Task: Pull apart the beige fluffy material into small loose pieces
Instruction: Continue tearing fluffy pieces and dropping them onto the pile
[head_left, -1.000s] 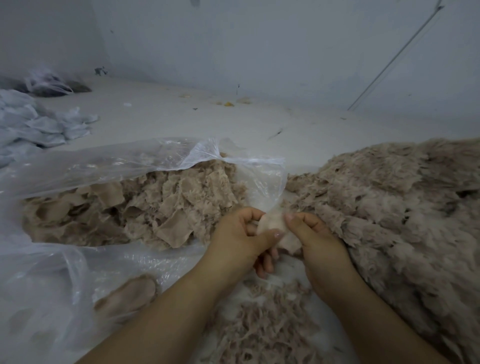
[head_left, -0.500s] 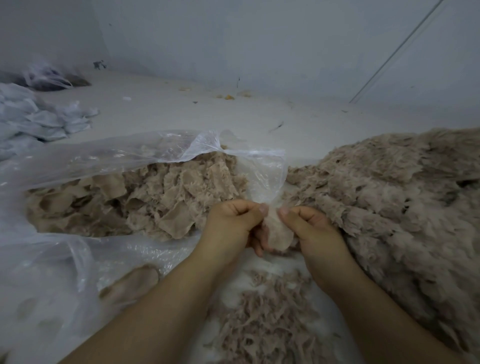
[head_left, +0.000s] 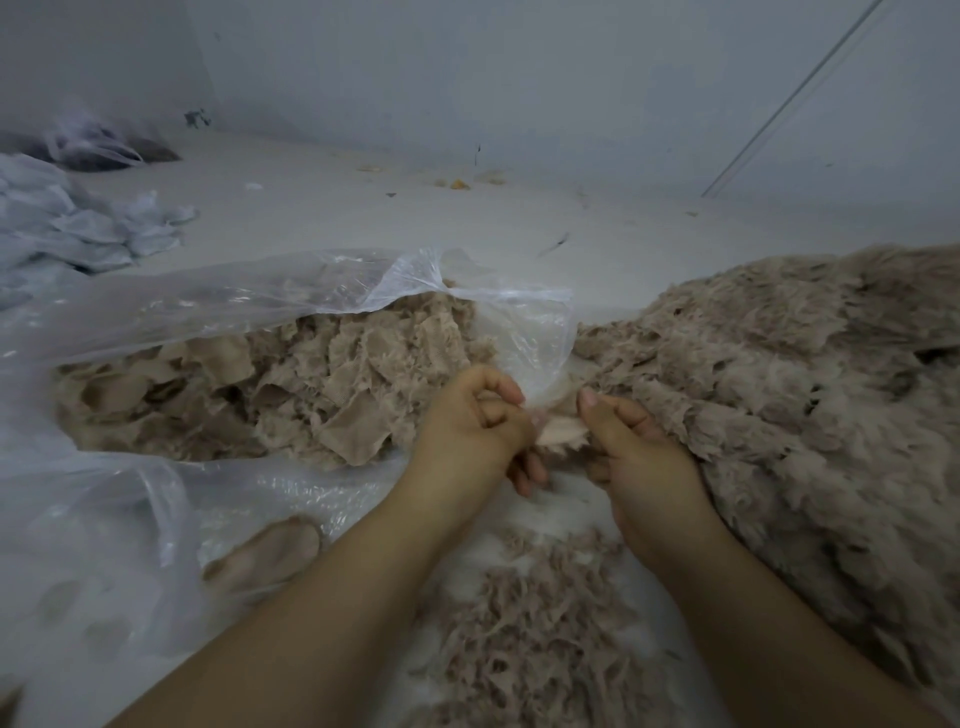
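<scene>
A small beige fluffy piece (head_left: 561, 432) is stretched between my two hands. My left hand (head_left: 475, 431) grips its left end with curled fingers. My right hand (head_left: 631, 447) pinches its right end between thumb and fingers. A large heap of beige fluffy material (head_left: 789, 395) lies to the right, touching my right hand. Thin shredded strands (head_left: 540, 634) lie on the floor between my forearms.
A clear plastic bag (head_left: 218, 312) on the left holds several beige fabric scraps (head_left: 291, 384). One flat beige scrap (head_left: 265, 556) lies under the plastic near my left forearm. White cloth pieces (head_left: 72, 223) lie at the far left. A grey wall (head_left: 519, 78) stands behind.
My hands have drawn apart sideways, stretching the small beige piece from a hanging flap into a flatter strip. They also sit slightly lower and closer to the big heap.
</scene>
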